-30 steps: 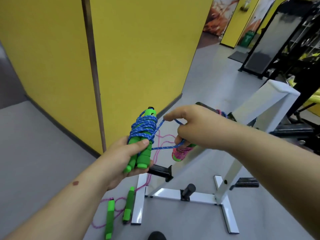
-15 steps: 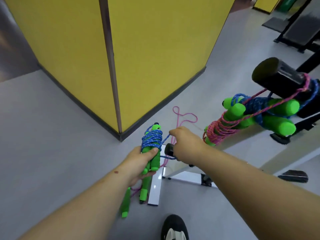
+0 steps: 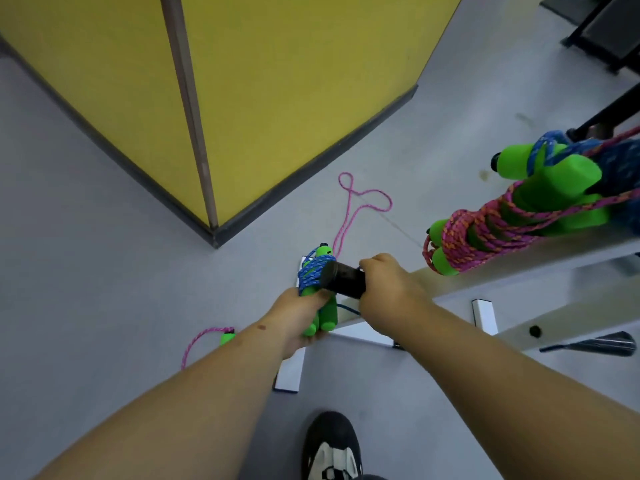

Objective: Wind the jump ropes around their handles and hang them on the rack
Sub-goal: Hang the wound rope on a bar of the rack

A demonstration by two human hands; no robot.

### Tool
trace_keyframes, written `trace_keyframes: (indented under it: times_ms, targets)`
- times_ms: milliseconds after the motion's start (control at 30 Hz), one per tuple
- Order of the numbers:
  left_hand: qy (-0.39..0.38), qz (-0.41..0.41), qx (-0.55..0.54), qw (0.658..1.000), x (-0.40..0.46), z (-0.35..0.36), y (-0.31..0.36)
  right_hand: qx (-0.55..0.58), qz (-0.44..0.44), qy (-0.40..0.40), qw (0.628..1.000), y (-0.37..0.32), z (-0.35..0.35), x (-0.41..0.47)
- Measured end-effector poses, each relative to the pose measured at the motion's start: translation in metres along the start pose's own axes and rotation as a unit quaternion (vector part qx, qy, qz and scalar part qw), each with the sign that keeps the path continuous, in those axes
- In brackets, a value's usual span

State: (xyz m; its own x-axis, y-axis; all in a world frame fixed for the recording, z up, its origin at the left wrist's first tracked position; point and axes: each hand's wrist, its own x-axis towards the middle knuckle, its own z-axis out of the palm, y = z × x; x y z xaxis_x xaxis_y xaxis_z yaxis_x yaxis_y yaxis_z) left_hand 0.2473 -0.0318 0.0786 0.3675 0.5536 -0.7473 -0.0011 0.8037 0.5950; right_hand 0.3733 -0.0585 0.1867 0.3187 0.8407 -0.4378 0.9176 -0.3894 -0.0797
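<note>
My left hand (image 3: 299, 315) grips a pair of green foam handles wound with blue rope (image 3: 316, 271), held upright against the tip of a black peg (image 3: 344, 280) on the white rack (image 3: 519, 271). My right hand (image 3: 389, 289) is closed beside that peg, and a blue strand (image 3: 349, 310) runs from the bundle under the peg toward it. Two wound ropes hang higher on the rack at the right, one pink (image 3: 485, 233) and one blue (image 3: 554, 157). A loose pink rope (image 3: 363, 199) lies on the floor, with one green handle (image 3: 227, 338) showing by my left forearm.
A yellow wall corner (image 3: 214, 233) with a dark skirting juts out just left of the rack. The rack's white feet (image 3: 289, 374) rest on the grey floor under my arms. My shoe (image 3: 332, 448) is at the bottom. Black gym equipment (image 3: 609, 32) stands at the top right.
My view has tilted down. Both hands have lowered with the blue-wound handles to the rack's lower black peg, and my right hand has moved from beside the bundle to the far side of the peg.
</note>
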Motion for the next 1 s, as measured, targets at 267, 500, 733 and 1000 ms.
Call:
trace_keyframes:
  times_ms: [267,500,733,1000]
  targets:
    - [-0.052,-0.021,0.008,0.998,0.008,0.027,-0.021,-0.097,0.016,0.004,0.995,0.017,-0.001,-0.019]
    - [-0.036,0.018,0.073,0.997,0.020,0.030,-0.043,-0.142,-0.003,0.023,0.990,0.027,-0.001,-0.028]
    - [0.003,0.041,0.133,0.990,0.028,0.032,-0.040,-0.119,-0.031,0.043,0.991,0.038,0.012,-0.027]
    - [-0.002,0.016,0.122,0.992,0.036,0.029,-0.044,-0.073,-0.068,0.102,0.990,0.060,0.031,-0.025]
